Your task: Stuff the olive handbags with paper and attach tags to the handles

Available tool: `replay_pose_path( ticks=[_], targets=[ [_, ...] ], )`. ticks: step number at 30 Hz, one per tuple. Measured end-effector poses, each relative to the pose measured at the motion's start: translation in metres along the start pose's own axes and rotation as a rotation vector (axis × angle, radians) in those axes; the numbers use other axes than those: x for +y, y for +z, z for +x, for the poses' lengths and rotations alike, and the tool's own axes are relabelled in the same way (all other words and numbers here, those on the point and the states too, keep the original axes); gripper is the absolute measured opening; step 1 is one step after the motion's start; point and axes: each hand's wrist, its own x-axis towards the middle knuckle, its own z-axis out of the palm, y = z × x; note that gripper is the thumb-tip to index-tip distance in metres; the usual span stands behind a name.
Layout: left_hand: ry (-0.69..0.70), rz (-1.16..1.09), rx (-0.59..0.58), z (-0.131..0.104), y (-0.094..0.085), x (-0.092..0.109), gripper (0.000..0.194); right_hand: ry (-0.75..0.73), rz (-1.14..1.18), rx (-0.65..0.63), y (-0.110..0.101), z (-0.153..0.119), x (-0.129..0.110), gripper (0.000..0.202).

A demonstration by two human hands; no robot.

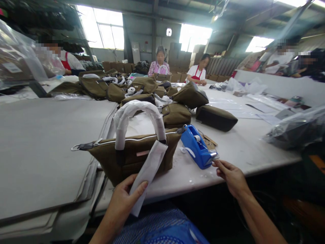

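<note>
An olive-green handbag (137,159) stands upright at the table's near edge, its silver zipper along the top. White wrapping covers its raised handle (142,106). My left hand (127,195) is closed on a flat white paper strip (149,173), which hangs from the base of the handle across the bag's front. To the right of the bag sits a blue tape dispenser (196,147). My right hand (230,174) pinches the end of the clear tape (215,156) at the dispenser's cutting edge.
Several more olive bags (177,113) lie heaped behind. Large grey-white sheets (45,145) are stacked at left. Brown tags (209,142) lie beside the dispenser. A plastic-wrapped bundle (297,125) rests at right. Several people, including one in a pink patterned top (159,67), are across the table.
</note>
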Motion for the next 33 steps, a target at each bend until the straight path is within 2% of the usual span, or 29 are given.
replay_pose_path(
  ticks=[6, 11, 17, 19, 21, 27, 30, 33],
  targets=[
    [-0.037, -0.121, 0.083, -0.004, 0.007, 0.007, 0.049, -0.014, 0.070, 0.049, 0.007, 0.003, 0.007, 0.052],
    [-0.045, -0.232, 0.088, -0.005, 0.011, 0.008, 0.053, 0.031, 0.137, 0.015, 0.012, -0.002, 0.016, 0.042],
    [-0.015, -0.179, 0.077, -0.002, 0.008, 0.006, 0.052, 0.035, 0.171, -0.032, 0.033, -0.035, 0.030, 0.043],
    [-0.005, -0.183, 0.095, -0.001, 0.008, 0.004, 0.051, -0.013, 0.111, -0.125, 0.045, -0.053, 0.025, 0.040],
    [0.007, -0.183, 0.110, 0.000, 0.008, 0.000, 0.051, -0.085, 0.002, -0.279, 0.061, -0.072, 0.013, 0.036],
    [0.073, -0.099, 0.070, 0.001, 0.008, -0.005, 0.042, -0.186, -0.129, -0.760, 0.132, -0.122, -0.017, 0.033],
    [0.119, -0.054, 0.069, 0.000, 0.006, -0.004, 0.038, -0.172, -0.137, -0.842, 0.165, -0.133, -0.015, 0.035],
    [0.148, 0.025, 0.073, -0.003, 0.002, -0.002, 0.035, -0.137, -0.157, -0.814, 0.184, -0.132, -0.009, 0.037]
  ],
)
